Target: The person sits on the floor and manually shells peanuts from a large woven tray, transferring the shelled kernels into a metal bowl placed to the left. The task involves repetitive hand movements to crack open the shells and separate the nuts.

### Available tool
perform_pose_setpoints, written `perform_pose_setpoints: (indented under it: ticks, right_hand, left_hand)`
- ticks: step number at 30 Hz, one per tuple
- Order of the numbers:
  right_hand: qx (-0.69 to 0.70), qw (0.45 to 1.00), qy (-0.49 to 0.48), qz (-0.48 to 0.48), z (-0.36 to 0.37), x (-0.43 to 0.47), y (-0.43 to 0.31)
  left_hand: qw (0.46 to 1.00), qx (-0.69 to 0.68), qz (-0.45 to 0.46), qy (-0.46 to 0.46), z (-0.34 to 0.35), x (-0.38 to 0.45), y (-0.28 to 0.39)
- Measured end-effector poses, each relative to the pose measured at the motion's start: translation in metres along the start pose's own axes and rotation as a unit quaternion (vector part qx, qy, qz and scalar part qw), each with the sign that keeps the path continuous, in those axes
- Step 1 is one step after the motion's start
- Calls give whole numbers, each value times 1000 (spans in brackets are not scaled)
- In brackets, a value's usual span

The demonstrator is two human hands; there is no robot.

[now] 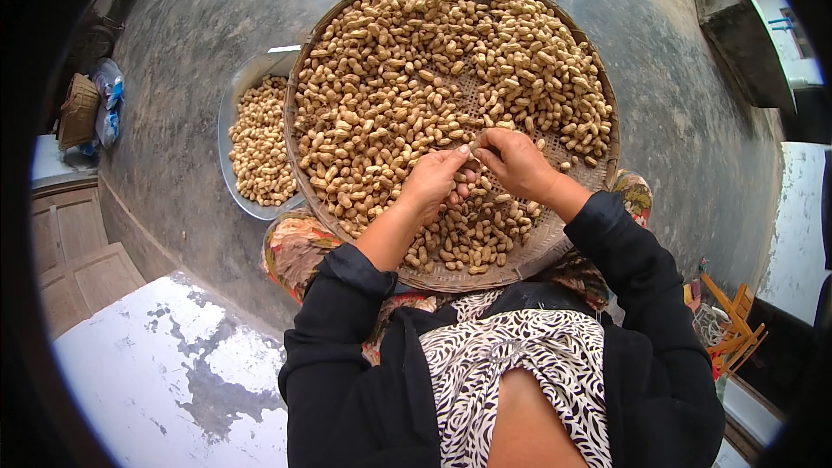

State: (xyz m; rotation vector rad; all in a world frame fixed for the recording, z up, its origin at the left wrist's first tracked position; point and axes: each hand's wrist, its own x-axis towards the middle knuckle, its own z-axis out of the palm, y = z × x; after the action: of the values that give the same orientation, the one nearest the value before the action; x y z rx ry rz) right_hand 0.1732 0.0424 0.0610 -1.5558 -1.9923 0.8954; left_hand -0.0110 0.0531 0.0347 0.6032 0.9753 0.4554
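A wide round woven bamboo tray [533, 263] rests across my lap, spread with unshelled peanuts [383, 104]. My left hand [439, 181] and my right hand [510, 159] meet over the lower middle of the tray, thumbs and fingertips close together. Something small and pale shows between the fingertips; what it is cannot be made out. Loose peanuts lie below and beside both hands. Left of the tray, partly under its rim, a metal basin [227, 172] holds more unshelled peanuts [260, 143].
Around the tray is a grey concrete floor [188, 78]. A wicker basket [79, 110] and plastic bags [108, 101] are at the far left. At the lower right is a wooden folding frame [738, 318]; a concrete block [741, 32] stands at the upper right.
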Motion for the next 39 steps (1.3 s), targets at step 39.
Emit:
perform_pose_setpoints:
  ticks: [39]
  right_hand:
    - [-232, 970, 18, 76, -18, 61, 31]
  left_hand:
    - [985, -144, 85, 46, -8, -8, 27]
